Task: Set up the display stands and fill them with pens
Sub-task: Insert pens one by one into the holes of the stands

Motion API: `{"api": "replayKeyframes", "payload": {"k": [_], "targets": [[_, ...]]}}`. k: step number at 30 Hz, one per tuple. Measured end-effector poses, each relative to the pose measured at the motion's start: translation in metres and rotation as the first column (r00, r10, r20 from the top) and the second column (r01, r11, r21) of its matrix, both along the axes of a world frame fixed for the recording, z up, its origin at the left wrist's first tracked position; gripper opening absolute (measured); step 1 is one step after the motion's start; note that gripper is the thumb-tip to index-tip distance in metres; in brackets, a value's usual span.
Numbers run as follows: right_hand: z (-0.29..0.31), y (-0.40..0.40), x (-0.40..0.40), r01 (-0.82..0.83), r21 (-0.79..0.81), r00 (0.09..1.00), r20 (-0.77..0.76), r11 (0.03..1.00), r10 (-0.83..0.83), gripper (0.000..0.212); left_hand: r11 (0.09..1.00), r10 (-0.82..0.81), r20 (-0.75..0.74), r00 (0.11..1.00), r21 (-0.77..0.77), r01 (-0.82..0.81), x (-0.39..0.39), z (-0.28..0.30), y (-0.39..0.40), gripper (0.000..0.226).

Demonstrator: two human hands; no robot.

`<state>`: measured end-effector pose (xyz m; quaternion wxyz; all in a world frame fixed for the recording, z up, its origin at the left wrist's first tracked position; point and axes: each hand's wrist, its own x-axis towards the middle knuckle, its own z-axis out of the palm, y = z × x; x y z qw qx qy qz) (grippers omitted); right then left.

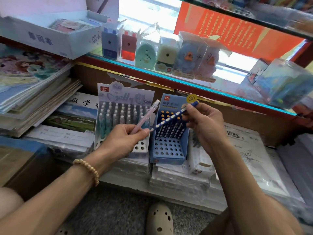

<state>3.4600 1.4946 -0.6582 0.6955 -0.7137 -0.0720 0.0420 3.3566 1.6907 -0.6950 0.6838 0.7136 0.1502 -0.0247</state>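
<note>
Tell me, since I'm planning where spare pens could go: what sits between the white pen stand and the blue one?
Nothing: in the head view the white stand and blue stand sit side by side, almost touching.

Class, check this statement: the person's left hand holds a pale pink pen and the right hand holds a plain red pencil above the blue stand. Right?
Not quite. In the head view the right hand holds a blue pencil with white spots, not a plain red one. The left hand does hold the pale pink pen, above the blue stand.
</note>
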Motion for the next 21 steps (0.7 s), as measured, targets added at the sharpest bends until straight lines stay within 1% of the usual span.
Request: {"api": "replayKeyframes", "payload": {"k": [2, 4, 7, 9, 11, 14, 19, 21], "targets": [[0.000, -0.005, 0.005, 0.121, -0.163, 0.985, 0.145, 0.979, -0.098, 0.004, 0.999, -0.002, -0.004, 1.000, -0.040, 0.002, 0.001, 0.002, 0.001, 0.035], [-0.007, -0.005, 0.009, 0.202, -0.290, 0.957, 0.263, 0.935, -0.125, 0.004, 0.999, 0.008, -0.007, 1.000, -0.053, -0.008, 0.000, 0.003, 0.005, 0.039], [-0.023, 0.001, 0.015, 0.250, -0.446, 0.930, 0.357, 0.859, -0.086, 0.003, 0.999, 0.017, 0.002, 1.000, -0.034, -0.017, -0.001, 0.003, 0.008, 0.037], [-0.032, 0.006, 0.018, 0.262, -0.510, 0.917, 0.395, 0.819, -0.047, 0.004, 0.999, 0.033, 0.012, 0.999, -0.030, -0.033, -0.001, 0.004, 0.008, 0.035], [-0.040, 0.011, 0.020, 0.275, -0.552, 0.911, 0.412, 0.787, -0.030, 0.009, 0.998, 0.052, 0.016, 0.999, -0.023, -0.051, -0.001, 0.003, 0.010, 0.034], [-0.049, 0.017, 0.020, 0.265, -0.588, 0.922, 0.385, 0.764, -0.024, 0.014, 0.999, 0.046, 0.021, 0.999, -0.013, -0.045, -0.002, 0.001, 0.011, 0.033], [-0.052, 0.020, 0.020, 0.254, -0.610, 0.928, 0.371, 0.751, -0.013, 0.013, 0.999, 0.038, 0.030, 0.999, -0.009, -0.038, -0.005, 0.002, 0.012, 0.032], [-0.052, 0.021, 0.021, 0.225, -0.648, 0.938, 0.347, 0.728, 0.019, 0.011, 0.999, 0.045, 0.034, 0.998, -0.010, -0.045, -0.006, 0.003, 0.013, 0.032]]}}
